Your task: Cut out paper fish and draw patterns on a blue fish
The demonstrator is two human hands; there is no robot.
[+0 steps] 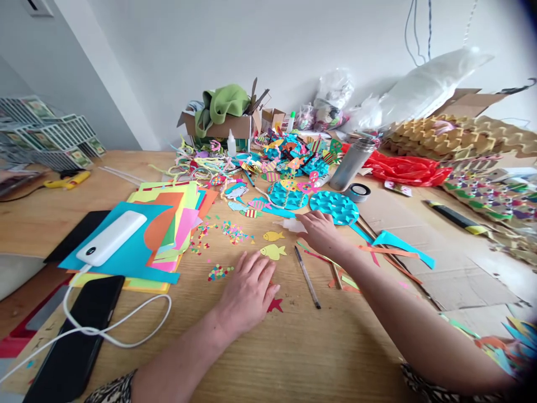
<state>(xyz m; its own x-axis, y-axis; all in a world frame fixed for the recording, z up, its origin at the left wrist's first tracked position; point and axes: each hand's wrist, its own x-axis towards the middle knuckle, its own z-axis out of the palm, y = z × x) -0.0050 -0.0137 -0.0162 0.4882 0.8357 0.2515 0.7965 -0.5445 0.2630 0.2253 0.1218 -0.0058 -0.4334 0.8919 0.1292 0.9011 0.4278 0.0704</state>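
Note:
My left hand (pixel 247 291) lies flat on the wooden table (pixel 293 347), fingers spread, open, partly over a small red paper star (pixel 276 305) and just below a yellow paper fish (pixel 273 252). A second, smaller yellow fish (pixel 273 236) lies farther up. My right hand (pixel 321 230) reaches forward and its fingers close on a small clear glue bottle (pixel 292 224) lying beside a teal paper disc (pixel 334 206). A pen (pixel 307 277) lies between the two hands.
A stack of coloured paper (pixel 168 229) with a white power bank (pixel 111 238) lies at left, a black phone (pixel 79 336) on a cable below it. Confetti dots (pixel 232 231), paper sea shapes, a metal flask (pixel 352 163), tape roll (pixel 358 192) and cardboard boxes crowd the back.

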